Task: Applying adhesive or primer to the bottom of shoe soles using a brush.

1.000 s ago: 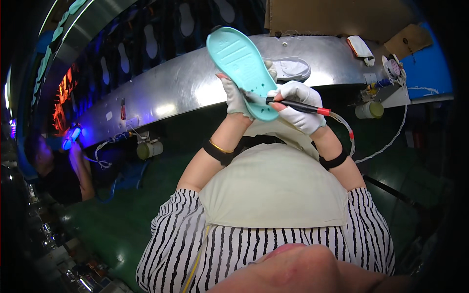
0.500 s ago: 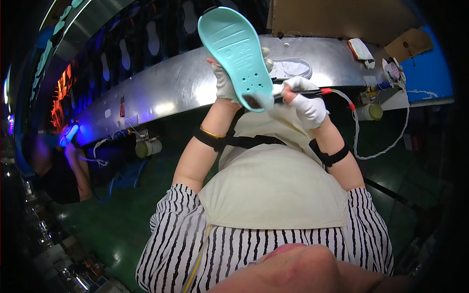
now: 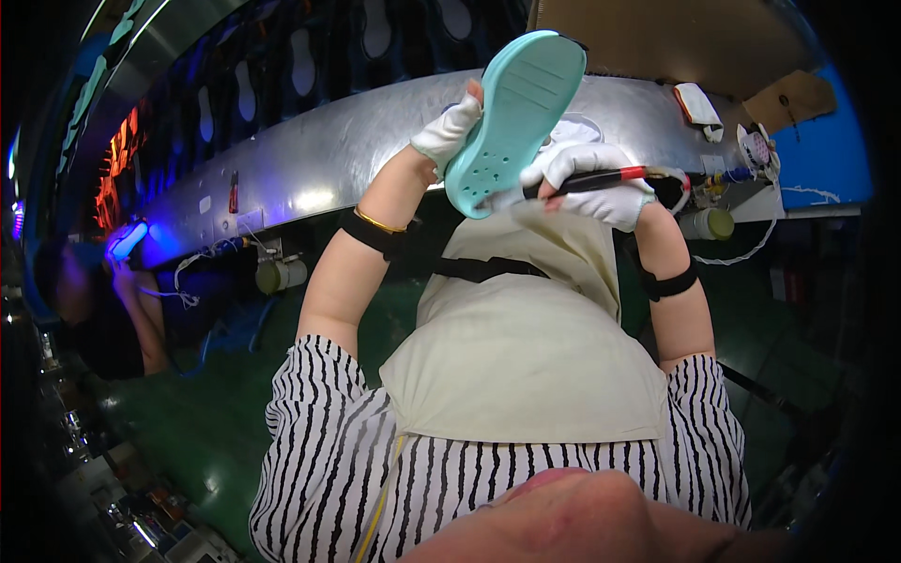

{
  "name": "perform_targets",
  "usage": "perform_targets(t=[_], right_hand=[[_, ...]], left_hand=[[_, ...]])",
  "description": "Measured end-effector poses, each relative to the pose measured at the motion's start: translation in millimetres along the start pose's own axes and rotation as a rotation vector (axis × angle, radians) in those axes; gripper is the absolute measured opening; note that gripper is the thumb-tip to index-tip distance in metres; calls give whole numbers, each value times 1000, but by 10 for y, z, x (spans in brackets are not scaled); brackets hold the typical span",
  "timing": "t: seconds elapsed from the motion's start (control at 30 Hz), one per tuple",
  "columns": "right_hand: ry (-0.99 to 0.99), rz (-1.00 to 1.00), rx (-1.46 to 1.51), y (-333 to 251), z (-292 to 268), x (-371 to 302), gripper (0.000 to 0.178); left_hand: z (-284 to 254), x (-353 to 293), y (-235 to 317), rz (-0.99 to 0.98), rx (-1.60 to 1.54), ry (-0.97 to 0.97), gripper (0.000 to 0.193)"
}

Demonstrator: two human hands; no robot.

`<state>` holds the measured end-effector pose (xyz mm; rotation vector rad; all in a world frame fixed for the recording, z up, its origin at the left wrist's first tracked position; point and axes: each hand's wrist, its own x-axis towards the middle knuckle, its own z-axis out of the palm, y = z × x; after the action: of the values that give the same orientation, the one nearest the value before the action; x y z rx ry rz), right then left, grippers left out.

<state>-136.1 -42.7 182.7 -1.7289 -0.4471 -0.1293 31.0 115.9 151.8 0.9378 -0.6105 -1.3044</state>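
Observation:
My left hand (image 3: pixel 450 133), in a white glove with bare fingertips, grips the edge of a turquoise shoe sole (image 3: pixel 519 113). The sole is tilted up, its grooved and holed face toward me. My right hand (image 3: pixel 601 192), gloved the same way, is closed round the dark handle of a brush (image 3: pixel 610 176) with red bands. Its pale bristle end, blurred, is at the low end of the sole. A white hose (image 3: pixel 683 178) leads off from the handle. Behind my right hand a white shoe part (image 3: pixel 574 129) is partly hidden.
A curved metal bench (image 3: pixel 310 141) runs across in front of me. Beyond it dark racks carry several soles (image 3: pixel 302 61). At the right are a cardboard box (image 3: pixel 666 42), a white cloth (image 3: pixel 696 105) and a blue surface (image 3: pixel 826 159). At the left another person's hand (image 3: pixel 122 267) holds a blue-lit item.
The sole has swung so its top end leans to the right, and my left hand has moved up its left edge. My right hand with the brush has shifted slightly; the hose has moved closer in.

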Motion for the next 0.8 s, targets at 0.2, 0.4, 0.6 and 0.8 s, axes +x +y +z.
perform_targets(t=[0.2,0.4,0.6,0.8], right_hand=[[-51,52,-136,25,9,0,17],[80,41,-38,21,-99,3,19],[52,-47,-229,-85,-189,5,16],[445,22,24,-123,-248,-67,18]], left_hand=[[-57,68,57,-183,120,170,83],[-24,78,14,-160,160,269,78],[27,-13,204,-30,124,367,70],[-196,-174,289,507,-559,209,71]])
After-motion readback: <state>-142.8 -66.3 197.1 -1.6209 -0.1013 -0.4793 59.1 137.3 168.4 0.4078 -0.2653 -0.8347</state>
